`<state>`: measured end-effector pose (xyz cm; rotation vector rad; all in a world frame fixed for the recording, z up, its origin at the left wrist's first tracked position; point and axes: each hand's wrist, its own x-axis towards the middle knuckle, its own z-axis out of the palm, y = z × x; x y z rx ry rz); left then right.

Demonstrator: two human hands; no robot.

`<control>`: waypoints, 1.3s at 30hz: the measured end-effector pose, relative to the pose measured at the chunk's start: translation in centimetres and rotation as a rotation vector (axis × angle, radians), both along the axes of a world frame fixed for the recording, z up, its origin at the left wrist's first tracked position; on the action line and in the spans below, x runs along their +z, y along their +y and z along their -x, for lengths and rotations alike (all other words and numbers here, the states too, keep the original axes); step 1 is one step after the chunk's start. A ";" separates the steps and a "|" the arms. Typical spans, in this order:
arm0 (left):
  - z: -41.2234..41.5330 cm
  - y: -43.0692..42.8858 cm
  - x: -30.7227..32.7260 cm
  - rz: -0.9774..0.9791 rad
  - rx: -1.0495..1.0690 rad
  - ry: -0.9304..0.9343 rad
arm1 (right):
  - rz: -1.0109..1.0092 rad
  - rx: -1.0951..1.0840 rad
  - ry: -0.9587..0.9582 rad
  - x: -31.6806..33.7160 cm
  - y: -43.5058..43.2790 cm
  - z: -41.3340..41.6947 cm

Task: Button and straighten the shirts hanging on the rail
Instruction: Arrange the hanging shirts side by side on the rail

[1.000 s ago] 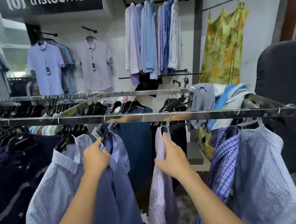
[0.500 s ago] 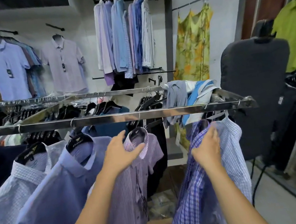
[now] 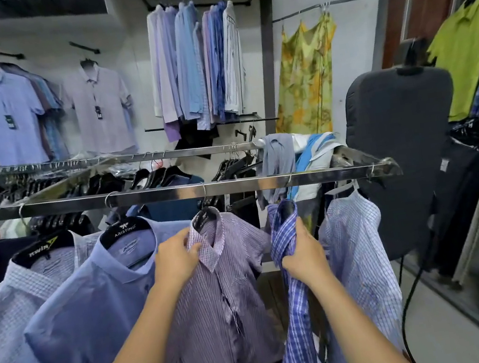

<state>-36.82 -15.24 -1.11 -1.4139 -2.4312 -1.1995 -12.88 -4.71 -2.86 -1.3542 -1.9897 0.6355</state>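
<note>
A chrome rail [image 3: 171, 194] runs across the middle with several shirts on black hangers. My left hand [image 3: 175, 260] grips the left collar of a purple striped shirt [image 3: 220, 308] that faces me, its front placket hanging loosely closed. My right hand [image 3: 303, 252] is closed around the bunched front of a blue plaid shirt [image 3: 298, 343] hanging edge-on just to the right. A plain blue shirt [image 3: 88, 303] and a pale checked shirt [image 3: 8, 309] hang to the left. A light blue checked shirt [image 3: 357, 250] hangs at the rail's right end.
A dark padded form on a stand [image 3: 404, 150] sits right of the rail end, its cable trailing to the floor. A second rail [image 3: 104, 161] with dark clothes runs behind. Loose garments [image 3: 289, 152] are draped over the rail corner. Shirts and a yellow dress [image 3: 306, 75] hang on the wall.
My hands went from the blue shirt and the purple striped one to the purple striped shirt's collar and the blue plaid shirt. The view shifted right along the rail, and the striped shirt turned to face me.
</note>
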 end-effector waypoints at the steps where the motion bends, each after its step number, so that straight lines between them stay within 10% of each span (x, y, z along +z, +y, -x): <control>1: 0.1 -0.2 0.0 0.001 0.009 -0.007 | 0.009 0.002 0.004 -0.1 0.1 0.0; 19: -5.8 3.6 4.4 -0.248 -0.108 0.092 | -0.022 -0.070 0.118 0.2 1.8 -2.1; 39: -5.9 7.7 -0.3 0.283 -0.451 -0.091 | 0.222 0.102 -0.294 1.1 3.7 -7.8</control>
